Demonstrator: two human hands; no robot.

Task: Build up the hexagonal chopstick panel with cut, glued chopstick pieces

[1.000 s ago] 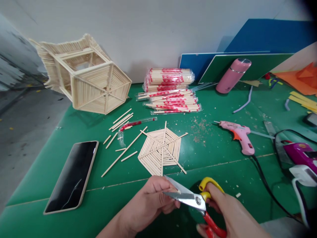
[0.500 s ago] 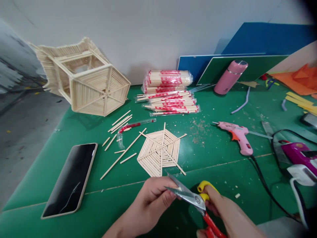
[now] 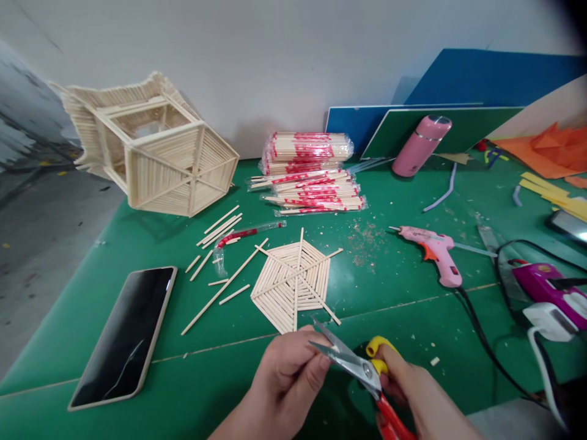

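Note:
My right hand (image 3: 406, 379) grips a pair of scissors (image 3: 355, 363) by the yellow and red handles, with the blades parted. Between the blades is the pale tip of a wooden stick (image 3: 335, 348), pinched in my left hand (image 3: 293, 373); most of that stick is hidden by the fingers. Just beyond my hands lies a flat six-sided panel of sticks (image 3: 293, 284), with crossing sticks that jut past its edge. To its left are several loose sticks (image 3: 224, 290) of differing lengths and a torn red-and-clear wrapper (image 3: 238, 235).
A stick-built lantern-like frame (image 3: 160, 165) stands at the back left, beside wrapped chopstick packs (image 3: 316, 174). A phone (image 3: 123, 336) lies at the left. To the right are a pink glue gun (image 3: 435, 247) with its cord, a pink bottle (image 3: 422, 146) and a purple power strip (image 3: 550, 287).
My left hand has shifted slightly right, toward the scissors. The whole view has moved a little; the scissors remain parted around the stick's tip.

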